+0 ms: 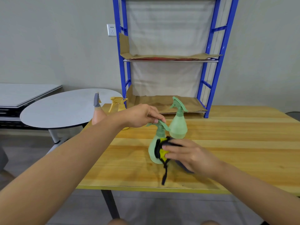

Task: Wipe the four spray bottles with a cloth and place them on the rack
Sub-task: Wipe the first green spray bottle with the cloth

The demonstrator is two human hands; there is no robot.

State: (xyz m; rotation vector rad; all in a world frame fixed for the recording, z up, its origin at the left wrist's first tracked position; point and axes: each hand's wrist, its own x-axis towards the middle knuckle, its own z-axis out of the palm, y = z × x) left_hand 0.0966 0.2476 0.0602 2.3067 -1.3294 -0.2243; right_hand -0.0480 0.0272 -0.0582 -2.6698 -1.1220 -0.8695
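Peach and yellow bottles [119, 103] stand behind my left hand [139, 115], which pinches the trigger head of the near green bottle [154, 150] (upright on the wooden table [227, 143]). My right hand [186, 154] presses a yellow-and-dark cloth [162, 151] against its side. Beyond it, another green bottle [178, 125] stands before the blue rack [217, 62].

Both bare forearms reach forward from the near edge, converging toward the middle. Left hand [139, 115] is farther out, palm down, fingers curled and pinching at the fingertips. Right hand [190, 155] sits nearer and lower, back of the hand up, fingers bent leftward and pressing. The hands are near each other, not touching.
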